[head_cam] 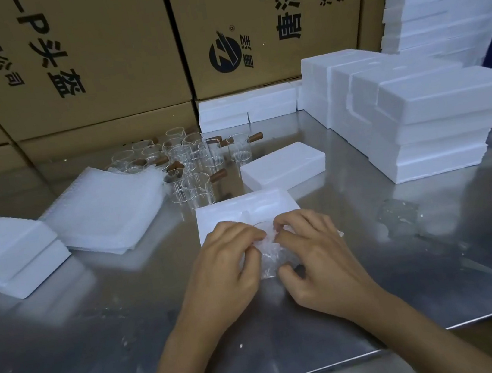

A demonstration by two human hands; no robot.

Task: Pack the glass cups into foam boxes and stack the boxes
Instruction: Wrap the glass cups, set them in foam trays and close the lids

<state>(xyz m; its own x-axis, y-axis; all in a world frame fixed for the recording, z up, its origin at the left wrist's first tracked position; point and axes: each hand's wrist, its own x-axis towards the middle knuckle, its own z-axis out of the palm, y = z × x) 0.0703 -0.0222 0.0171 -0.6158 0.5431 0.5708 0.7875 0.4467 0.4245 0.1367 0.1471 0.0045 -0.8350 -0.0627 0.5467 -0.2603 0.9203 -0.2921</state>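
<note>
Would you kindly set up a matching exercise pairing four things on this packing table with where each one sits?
Things:
1. bubble-wrap sheets
2. glass cups
3. stacked foam boxes
4. bubble-wrapped item

Places:
A. held between the left hand and right hand
B. piled on the right side of the table
C. clustered at the back, in front of the cartons
D. in a pile left of the cups

Pairs: 1-D, 2-C, 3-B, 4-A
</note>
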